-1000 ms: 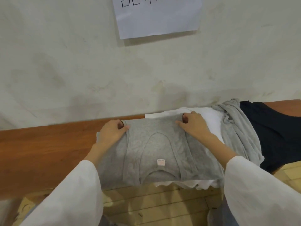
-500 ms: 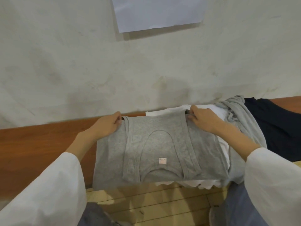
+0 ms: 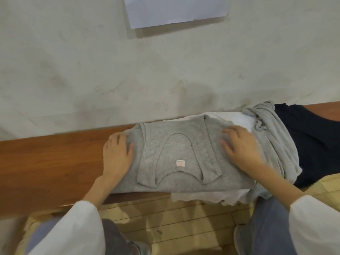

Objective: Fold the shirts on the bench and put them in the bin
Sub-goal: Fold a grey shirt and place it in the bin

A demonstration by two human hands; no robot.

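Grey vest top lies flat on the wooden bench, partly folded, neckline and straps towards the near edge, small pale label face up just above the neck curve; its left part rests on bare wood, its right part overlaps a white shirt spread beneath it; further right, a crumpled light grey garment and a dark navy one, both unfolded. Left hand rests palm down at the top's left edge, fingers straight and together, thumb lying on the cloth, nothing pinched; right hand lies palm down on the top's right part, fingers spread and flat, pressing, not gripping. Long axis of the folded piece runs left to right along the bench, one hand at each end and the cloth between them, so neither hand needs to reach. Judged step: smoothing before the next fold. Likely next fold is end over end across that axis; the left end lies free on bare wood, the right end sits on the white shirt and risks dragging it along. Bin not in view; direction of carry cannot be told. Paper sheet on the wall above.
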